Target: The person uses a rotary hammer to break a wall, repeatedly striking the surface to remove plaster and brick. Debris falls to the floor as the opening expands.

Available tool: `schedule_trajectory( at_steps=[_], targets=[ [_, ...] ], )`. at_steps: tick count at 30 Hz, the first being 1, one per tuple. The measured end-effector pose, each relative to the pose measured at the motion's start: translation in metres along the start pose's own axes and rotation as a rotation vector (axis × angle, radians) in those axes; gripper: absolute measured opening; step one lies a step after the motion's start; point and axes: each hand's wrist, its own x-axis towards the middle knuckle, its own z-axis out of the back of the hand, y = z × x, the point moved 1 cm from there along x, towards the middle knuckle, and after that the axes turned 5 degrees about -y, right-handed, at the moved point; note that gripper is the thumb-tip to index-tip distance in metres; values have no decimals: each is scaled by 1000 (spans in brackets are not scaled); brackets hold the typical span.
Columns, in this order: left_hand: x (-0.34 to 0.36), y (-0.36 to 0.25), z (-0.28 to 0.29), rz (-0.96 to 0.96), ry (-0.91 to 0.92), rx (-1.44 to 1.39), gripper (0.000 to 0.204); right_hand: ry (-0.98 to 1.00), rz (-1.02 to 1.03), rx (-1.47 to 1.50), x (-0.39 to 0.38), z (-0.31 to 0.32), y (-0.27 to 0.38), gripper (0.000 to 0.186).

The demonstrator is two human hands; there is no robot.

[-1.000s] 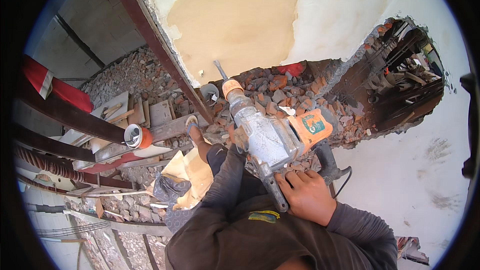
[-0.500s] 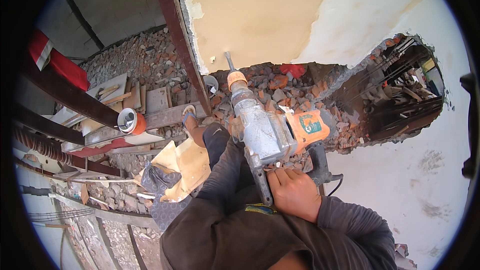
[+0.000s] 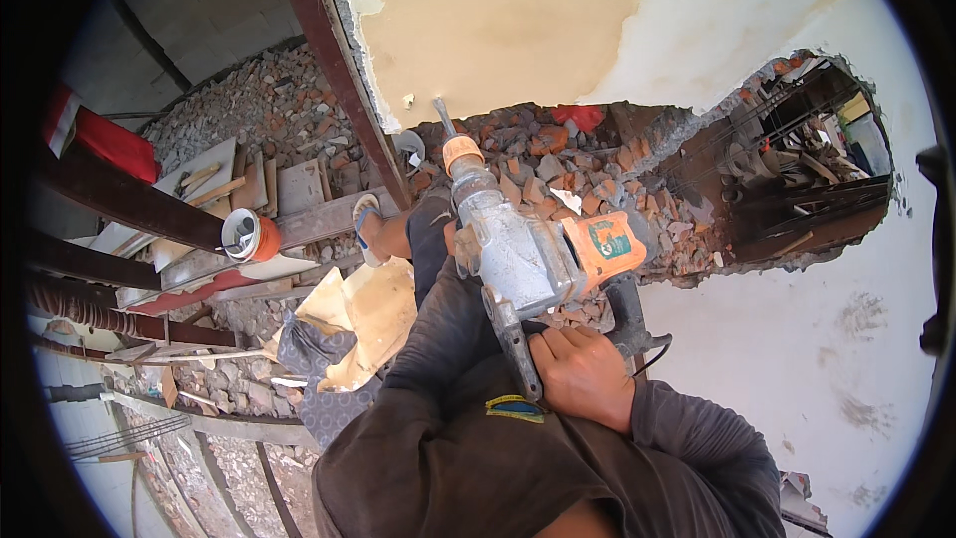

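A large demolition hammer [image 3: 523, 264] with a grey metal body and orange motor housing slants across the middle of the view. Its chisel bit [image 3: 444, 119] points away to the upper left, the tip against or just in front of the beige plaster wall [image 3: 498, 30], close to its broken lower edge. My right hand [image 3: 586, 376] is closed round the hammer's rear handle, near my chest. On the hammer's left side, my left hand [image 3: 451, 238] is mostly hidden behind the body; only a sliver of skin shows where it holds the tool.
Broken bricks [image 3: 568, 179] lie below the wall. At right, a jagged hole [image 3: 797, 159] opens through it. A dark red post [image 3: 349, 70] stands left of the plaster. Planks, a white-and-orange bucket [image 3: 264, 239] and a torn yellowish sheet [image 3: 373, 324] lie at left, near my sandalled foot [image 3: 368, 229].
The view has shifted slightly, so wall, bucket and rubble appear higher and further left. The chisel tip keeps about the same place against the wall; both hands stay on the hammer.
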Motion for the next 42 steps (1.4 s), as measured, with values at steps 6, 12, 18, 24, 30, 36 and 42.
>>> schedule_trajectory(
  at_steps=[6,12,18,24,30,36,42],
  targets=[
    [0,-6,-3,-10,-4,25,50,4,21,-25,-2,-1,2,8],
    [0,-11,-3,-14,-14,34,49,2,37,-31,3,0,-2,9],
    [2,-11,-1,-16,-26,60,49,-8,31,4,4,0,-7,9],
    [0,-15,1,-25,-42,99,48,13,14,-2,6,-1,-11,9],
    [-8,-18,7,-14,-52,157,47,-17,-3,12,8,-6,-14,9],
    [-16,-17,17,-2,-54,206,46,-35,-6,39,7,-14,-13,9],
    [-22,-17,24,-8,-59,243,45,-60,-33,59,9,-20,-11,9]
  ],
)
